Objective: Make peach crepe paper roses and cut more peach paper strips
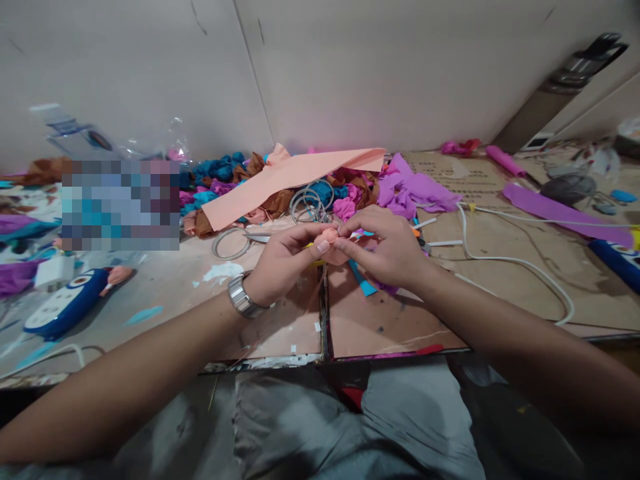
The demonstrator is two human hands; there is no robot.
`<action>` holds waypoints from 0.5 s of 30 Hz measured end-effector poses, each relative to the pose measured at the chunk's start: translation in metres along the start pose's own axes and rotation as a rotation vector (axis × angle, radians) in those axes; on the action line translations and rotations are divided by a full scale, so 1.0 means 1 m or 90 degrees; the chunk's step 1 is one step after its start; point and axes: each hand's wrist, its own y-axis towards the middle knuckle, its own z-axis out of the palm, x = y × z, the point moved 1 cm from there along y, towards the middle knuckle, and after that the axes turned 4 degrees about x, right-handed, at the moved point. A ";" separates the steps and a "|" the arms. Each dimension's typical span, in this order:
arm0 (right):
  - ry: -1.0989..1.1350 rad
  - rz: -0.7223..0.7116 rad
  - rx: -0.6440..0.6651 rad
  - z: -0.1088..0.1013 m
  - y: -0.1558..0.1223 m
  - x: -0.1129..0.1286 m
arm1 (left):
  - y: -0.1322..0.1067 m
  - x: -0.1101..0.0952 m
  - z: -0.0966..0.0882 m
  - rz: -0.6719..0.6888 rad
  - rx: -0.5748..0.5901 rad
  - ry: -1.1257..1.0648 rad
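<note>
Above the near middle of the table, a small rolled peach paper flower point(327, 235) is pinched between the fingertips of both hands. My left hand point(284, 259), with a metal watch point(243, 295) on its wrist, grips the flower from the left with thumb and fingers. From the other side, my right hand point(387, 245) closes thumb and forefinger on its edge. A thin peach strip hangs below the fingers. Just beyond my left hand lie scissors with grey loop handles point(231, 245). Behind both hands a folded peach paper sheet point(280, 181) rests on crumpled coloured paper.
A blue and white glue gun point(75, 300) lies at left, with another blue tool point(617, 263) at far right. A white cable point(520, 259) loops over the cardboard point(465, 293). Purple paper point(417, 187) is bunched behind. A grey flask point(560, 93) leans by the wall.
</note>
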 end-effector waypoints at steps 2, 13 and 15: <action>0.000 0.000 0.001 0.000 0.000 0.000 | 0.000 -0.001 0.000 0.005 0.011 0.022; 0.063 0.054 -0.009 0.002 -0.003 -0.005 | -0.001 -0.008 0.001 -0.005 0.042 0.035; 0.079 0.044 -0.011 0.002 -0.002 -0.005 | 0.000 -0.007 0.001 -0.014 0.040 0.017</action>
